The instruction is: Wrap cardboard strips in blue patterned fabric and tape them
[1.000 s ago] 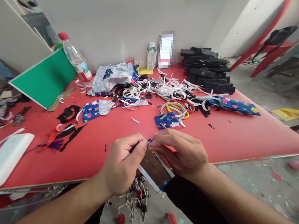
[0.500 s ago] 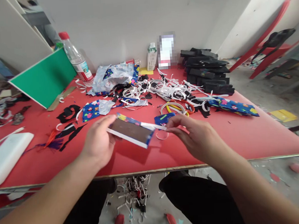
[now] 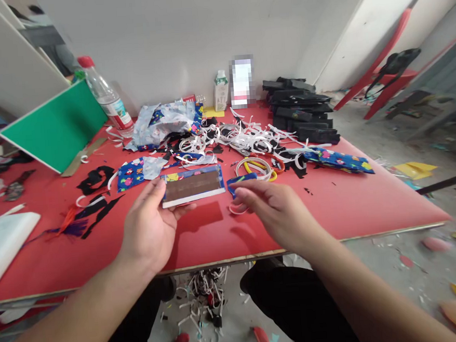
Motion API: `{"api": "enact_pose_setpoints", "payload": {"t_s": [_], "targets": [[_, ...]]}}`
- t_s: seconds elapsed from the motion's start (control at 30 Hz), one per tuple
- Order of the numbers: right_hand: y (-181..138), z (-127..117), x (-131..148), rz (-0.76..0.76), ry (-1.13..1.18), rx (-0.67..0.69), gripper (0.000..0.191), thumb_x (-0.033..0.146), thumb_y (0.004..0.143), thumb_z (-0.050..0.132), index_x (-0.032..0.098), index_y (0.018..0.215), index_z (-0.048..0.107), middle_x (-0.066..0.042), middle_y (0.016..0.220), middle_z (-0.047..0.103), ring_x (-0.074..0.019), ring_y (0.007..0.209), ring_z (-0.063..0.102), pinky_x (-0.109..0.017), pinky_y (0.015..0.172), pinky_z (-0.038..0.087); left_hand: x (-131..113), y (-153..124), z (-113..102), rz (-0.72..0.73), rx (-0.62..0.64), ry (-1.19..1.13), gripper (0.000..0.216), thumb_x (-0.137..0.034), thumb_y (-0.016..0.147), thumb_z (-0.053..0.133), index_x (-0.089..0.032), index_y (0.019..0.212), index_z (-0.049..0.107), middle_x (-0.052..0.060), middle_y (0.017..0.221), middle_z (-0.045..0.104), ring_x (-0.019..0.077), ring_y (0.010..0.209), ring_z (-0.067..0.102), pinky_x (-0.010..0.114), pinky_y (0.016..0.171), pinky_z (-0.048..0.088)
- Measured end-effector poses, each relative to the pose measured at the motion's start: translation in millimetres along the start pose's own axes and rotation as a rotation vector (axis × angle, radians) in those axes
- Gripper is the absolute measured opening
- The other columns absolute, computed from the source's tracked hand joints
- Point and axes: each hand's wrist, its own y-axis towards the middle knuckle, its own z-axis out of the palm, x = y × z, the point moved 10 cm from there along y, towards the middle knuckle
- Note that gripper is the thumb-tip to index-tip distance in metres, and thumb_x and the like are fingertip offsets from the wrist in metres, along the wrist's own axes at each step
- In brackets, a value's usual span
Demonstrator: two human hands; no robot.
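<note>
My left hand (image 3: 149,226) grips the left end of a flat rectangular panel (image 3: 192,186), thumb on top and fingers underneath. The panel has a brown face, blue patterned fabric along its far and right edges, and a white strip along its near edge. It is held above the red table. To its right, apart from it, my right hand (image 3: 275,204) has thumb and fingers pinched together; whatever is between them is hidden. Behind those fingertips lies a blue patterned piece (image 3: 241,180). A thin pale curl (image 3: 237,210) is just below them.
White strip scraps (image 3: 249,138), a tape roll (image 3: 253,169) and patterned fabric (image 3: 162,123) lie beyond the hands. Black folded pieces (image 3: 302,108) are stacked back right. A bottle (image 3: 112,106) and a green board (image 3: 61,125) stand left, a white power bank (image 3: 9,249) nearer.
The white strip stretched between the panel's far edge and my right hand is no longer seen there. The panel has turned more level, and my right hand is now apart from it.
</note>
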Motion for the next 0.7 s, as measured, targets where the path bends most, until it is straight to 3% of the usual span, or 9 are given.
{"api": "enact_pose_setpoints", "payload": {"t_s": [0.1,0.23,0.33,0.43,0.57,0.7], "targets": [[-1.5,33.5,-11.6,0.149,0.478,0.083,0.041,0.051,0.088,0.08,0.017,0.109,0.072,-0.008,0.089,0.081,-0.0203,0.078,0.079,-0.033,0.07,0.066,8.2,-18.6,21.2,0.006,0.165,0.043,0.01,-0.029,0.099,0.066,-0.021,0.105,0.066,0.007,0.108,0.078,0.0237,0.098,0.077,0.037,0.082,0.065],[5.0,24.3,-28.4,0.176,0.666,-0.065,0.037,0.041,0.085,0.082,0.019,0.112,0.068,-0.004,0.096,0.079,-0.0145,0.073,0.075,-0.03,0.07,0.067,25.9,-37.7,41.6,-0.079,0.463,0.177,0.024,-0.037,0.098,0.07,-0.024,0.118,0.067,0.008,0.117,0.077,0.0265,0.111,0.073,0.039,0.095,0.06],[5.7,4.9,-17.5,0.035,0.504,-0.136,0.039,0.03,0.093,0.071,0.024,0.131,0.065,-0.003,0.102,0.076,-0.0144,0.075,0.073,-0.029,0.065,0.065,28.4,-35.3,39.4,-0.081,0.512,0.314,0.03,-0.042,0.096,0.073,-0.02,0.115,0.071,0.011,0.118,0.078,0.0273,0.111,0.073,0.038,0.098,0.057],[-2.6,5.9,12.8,-0.149,0.273,-0.069,0.042,0.019,0.096,0.064,0.026,0.138,0.063,-0.003,0.104,0.076,-0.0137,0.078,0.071,-0.027,0.066,0.062,18.7,-29.6,37.1,-0.013,0.453,0.388,0.031,-0.041,0.093,0.076,-0.02,0.115,0.072,0.01,0.119,0.078,0.0251,0.113,0.072,0.034,0.097,0.057],[-16.8,19.0,36.1,-0.247,0.193,-0.021,0.026,0.018,0.092,0.075,0.022,0.117,0.068,0.0,0.088,0.077,-0.011,0.065,0.068,-0.023,0.058,0.057,13.9,-35.8,46.4,-0.008,0.457,0.403,0.022,-0.038,0.093,0.076,-0.019,0.105,0.075,0.007,0.1,0.081,0.0213,0.09,0.076,0.031,0.082,0.061],[-26.3,16.7,52.0,-0.392,0.03,-0.134,0.009,0.017,0.096,0.073,0.023,0.102,0.075,-0.001,0.087,0.078,-0.0127,0.071,0.072,-0.025,0.065,0.06,15.1,-38.5,47.1,-0.011,0.452,0.388,0.02,-0.037,0.096,0.073,-0.019,0.092,0.08,0.006,0.086,0.08,0.021,0.077,0.076,0.033,0.075,0.063]]}}
